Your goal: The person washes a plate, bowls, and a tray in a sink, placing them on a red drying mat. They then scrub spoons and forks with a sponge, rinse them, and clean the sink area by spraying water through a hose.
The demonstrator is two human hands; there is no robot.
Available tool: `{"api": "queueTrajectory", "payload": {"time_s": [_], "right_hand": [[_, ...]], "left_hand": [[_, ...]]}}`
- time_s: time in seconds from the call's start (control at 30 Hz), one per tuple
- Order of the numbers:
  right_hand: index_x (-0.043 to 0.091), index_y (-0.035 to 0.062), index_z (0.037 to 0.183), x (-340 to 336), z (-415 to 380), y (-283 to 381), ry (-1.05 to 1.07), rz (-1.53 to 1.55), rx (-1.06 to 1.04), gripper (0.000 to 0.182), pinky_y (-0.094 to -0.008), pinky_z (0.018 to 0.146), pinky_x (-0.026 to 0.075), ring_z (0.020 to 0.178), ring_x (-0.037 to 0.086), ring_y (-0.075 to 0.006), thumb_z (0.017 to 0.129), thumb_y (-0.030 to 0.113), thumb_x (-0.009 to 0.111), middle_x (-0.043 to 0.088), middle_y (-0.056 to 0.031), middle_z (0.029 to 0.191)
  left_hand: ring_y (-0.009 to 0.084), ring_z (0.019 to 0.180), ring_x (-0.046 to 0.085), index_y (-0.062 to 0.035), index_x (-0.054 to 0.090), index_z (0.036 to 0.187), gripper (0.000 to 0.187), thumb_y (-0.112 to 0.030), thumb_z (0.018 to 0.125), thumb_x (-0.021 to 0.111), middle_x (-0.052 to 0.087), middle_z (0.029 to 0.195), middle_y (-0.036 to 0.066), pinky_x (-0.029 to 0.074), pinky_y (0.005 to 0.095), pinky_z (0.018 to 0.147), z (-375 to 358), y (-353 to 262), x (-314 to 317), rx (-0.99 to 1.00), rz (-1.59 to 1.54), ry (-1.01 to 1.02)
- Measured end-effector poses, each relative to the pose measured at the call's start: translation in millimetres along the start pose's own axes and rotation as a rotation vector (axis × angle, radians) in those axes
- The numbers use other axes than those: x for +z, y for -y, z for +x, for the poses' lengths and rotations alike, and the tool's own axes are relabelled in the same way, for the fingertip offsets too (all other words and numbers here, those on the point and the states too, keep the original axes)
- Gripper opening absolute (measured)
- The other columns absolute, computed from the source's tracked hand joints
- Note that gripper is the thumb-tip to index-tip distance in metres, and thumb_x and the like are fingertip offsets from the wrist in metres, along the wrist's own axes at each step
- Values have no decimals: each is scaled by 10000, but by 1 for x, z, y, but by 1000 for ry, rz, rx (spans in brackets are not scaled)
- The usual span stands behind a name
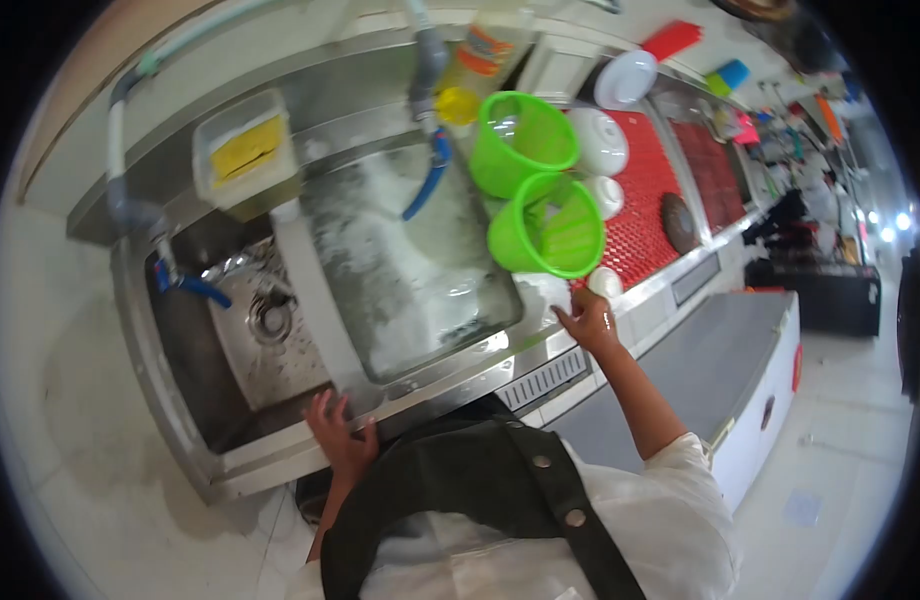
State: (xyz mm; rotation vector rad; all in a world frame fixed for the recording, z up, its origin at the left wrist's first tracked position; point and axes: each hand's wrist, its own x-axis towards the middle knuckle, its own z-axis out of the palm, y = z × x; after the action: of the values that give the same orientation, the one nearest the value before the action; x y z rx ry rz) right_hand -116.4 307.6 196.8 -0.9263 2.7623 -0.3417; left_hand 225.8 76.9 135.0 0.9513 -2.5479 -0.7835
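Observation:
My left hand (pixel 339 432) rests with its fingers spread on the front rim of the steel sink (pixel 255 463), beside the corner of the small basin. My right hand (pixel 592 322) is at the counter's front edge, right of the water-filled basin. Its thumb stands apart from its fingers, and the fingertips are right beside a small white bowl (pixel 606 282). Just above that hand, a bright green basket (pixel 547 228) leans on its side, its mouth facing me. A second green basket (pixel 525 140) stands behind it.
Soapy water (pixel 410 260) fills the large basin, and a blue hose end (pixel 427 180) hangs over it. A plastic tub (pixel 242 150) with a yellow sponge sits at the back left. White bowls (pixel 598 142) stand on a red mat (pixel 645 190). A grey-topped cabinet (pixel 680 350) lies to the right.

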Motion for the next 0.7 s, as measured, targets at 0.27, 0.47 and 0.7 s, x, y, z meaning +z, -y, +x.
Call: {"api": "queueTrajectory", "payload": {"time_s": [0.27, 0.47, 0.7], "right_hand": [[565, 64, 921, 177, 104, 149, 156, 114, -810, 308, -419, 755, 429, 890, 533, -312, 668, 229, 625, 572, -147, 860], [560, 82, 983, 278, 232, 153, 638, -468, -419, 308, -446, 781, 419, 928, 531, -324, 692, 183, 578, 577, -156, 924], [551, 67, 993, 298, 275, 132, 528, -447, -186, 318, -438, 794, 414, 935, 527, -328, 689, 158, 567, 567, -167, 947]], "left_hand": [[371, 1141, 319, -51, 466, 1075, 485, -234, 654, 624, 384, 1169, 170, 166, 542, 968, -2, 5, 3, -27, -30, -17], [369, 1128, 332, -53, 485, 1057, 486, -252, 637, 630, 392, 1156, 169, 191, 545, 959, 1, 5, 8, -120, 25, -49], [366, 1114, 347, -48, 476, 1058, 510, -248, 621, 647, 400, 1141, 164, 212, 533, 955, 9, 3, 8, -186, 58, -20]]}}
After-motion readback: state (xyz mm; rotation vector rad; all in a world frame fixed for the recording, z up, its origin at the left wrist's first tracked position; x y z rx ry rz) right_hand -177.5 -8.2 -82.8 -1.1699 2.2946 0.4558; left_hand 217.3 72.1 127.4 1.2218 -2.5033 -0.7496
